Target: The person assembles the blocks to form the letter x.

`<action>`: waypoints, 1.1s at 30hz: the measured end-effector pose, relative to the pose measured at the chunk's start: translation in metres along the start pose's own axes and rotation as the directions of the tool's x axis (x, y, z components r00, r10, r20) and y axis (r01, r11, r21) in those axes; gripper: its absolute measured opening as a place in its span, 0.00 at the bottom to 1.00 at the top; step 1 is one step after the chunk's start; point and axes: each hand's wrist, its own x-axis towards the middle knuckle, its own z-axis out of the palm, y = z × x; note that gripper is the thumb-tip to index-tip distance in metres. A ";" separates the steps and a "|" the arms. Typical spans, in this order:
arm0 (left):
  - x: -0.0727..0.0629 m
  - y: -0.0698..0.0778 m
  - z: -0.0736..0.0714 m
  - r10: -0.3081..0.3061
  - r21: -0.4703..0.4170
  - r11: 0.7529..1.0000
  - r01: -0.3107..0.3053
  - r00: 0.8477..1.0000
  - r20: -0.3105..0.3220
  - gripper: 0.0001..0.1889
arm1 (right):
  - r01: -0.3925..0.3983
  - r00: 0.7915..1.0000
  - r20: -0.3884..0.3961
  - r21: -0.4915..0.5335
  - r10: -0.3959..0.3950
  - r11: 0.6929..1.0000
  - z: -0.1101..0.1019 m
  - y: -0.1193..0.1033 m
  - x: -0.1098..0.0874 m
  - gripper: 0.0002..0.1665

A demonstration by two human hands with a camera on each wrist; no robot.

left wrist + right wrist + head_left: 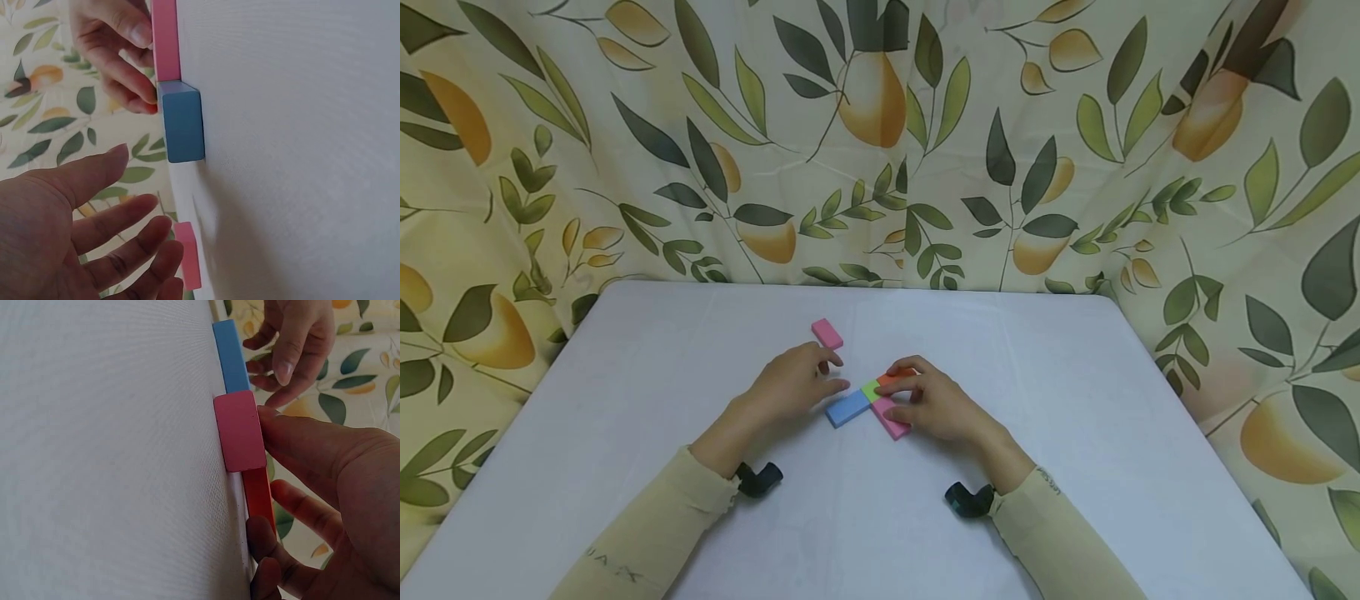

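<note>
On the white table, a blue block (847,408), a small green block (870,391), an orange block (895,377) and a pink block (891,419) lie against one another in a cross-like group. My right hand (946,402) is over the group's right side. Its fingers curl round the orange block (258,497), while the thumb touches the pink block (240,431). Fingers loosely bent, my left hand (793,382) holds nothing beside the blue block (183,122). A second pink block (827,333) lies apart, just beyond the left fingertips.
White cloth covers the table (1037,350). Behind it and along the sides hangs a curtain (865,208) with a leaf and fruit print. Black wrist cameras (760,480) sit at both sleeve cuffs, low over the cloth.
</note>
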 end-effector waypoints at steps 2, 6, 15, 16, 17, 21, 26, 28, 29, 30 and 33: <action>0.000 0.001 -0.001 -0.002 -0.004 1.000 0.002 1.000 0.001 0.22 | 0.000 1.000 0.003 -0.001 0.000 1.000 -0.001 0.000 0.000 0.18; 0.001 0.001 -0.002 0.001 -0.011 1.000 -0.001 1.000 -0.004 0.22 | 0.007 1.000 0.009 -0.007 -0.007 1.000 -0.001 0.000 0.000 0.18; 0.009 -0.003 -0.005 0.008 -0.005 1.000 -0.008 0.999 -0.031 0.24 | 0.014 1.000 0.019 -0.010 -0.014 1.000 -0.001 0.001 0.001 0.19; 0.010 -0.004 -0.005 0.011 -0.004 1.000 -0.011 0.999 -0.037 0.24 | 0.015 1.000 0.020 -0.009 -0.015 1.000 -0.001 0.001 0.001 0.19; 0.011 -0.005 -0.005 0.011 -0.007 1.000 -0.012 0.999 -0.042 0.24 | 0.014 1.000 0.020 -0.010 -0.014 1.000 -0.001 0.001 0.001 0.19; 0.015 -0.009 -0.005 0.019 -0.009 1.000 -0.020 0.998 -0.066 0.24 | 0.013 1.000 0.020 -0.008 -0.013 1.000 -0.001 0.001 0.001 0.19; 0.017 -0.012 -0.006 0.006 -0.023 1.000 -0.008 0.997 -0.077 0.23 | 0.015 1.000 0.018 -0.012 -0.015 1.000 -0.001 0.001 0.001 0.19; 0.017 -0.014 -0.007 0.005 -0.024 1.000 -0.007 0.996 -0.085 0.23 | 0.016 1.000 0.015 -0.013 -0.016 1.000 -0.001 0.001 0.001 0.19; 0.018 -0.015 -0.007 0.009 -0.020 1.000 -0.011 0.996 -0.091 0.23 | 0.016 1.000 0.015 -0.013 -0.016 1.000 -0.001 0.001 0.001 0.19; 0.019 -0.017 -0.007 0.014 -0.018 1.000 -0.016 0.995 -0.096 0.22 | 0.015 1.000 0.015 -0.011 -0.014 1.000 -0.001 0.002 0.001 0.19; 0.021 -0.020 -0.008 0.028 -0.015 0.999 -0.030 0.993 -0.111 0.22 | 0.021 1.000 0.013 -0.013 -0.020 1.000 0.000 0.002 0.002 0.19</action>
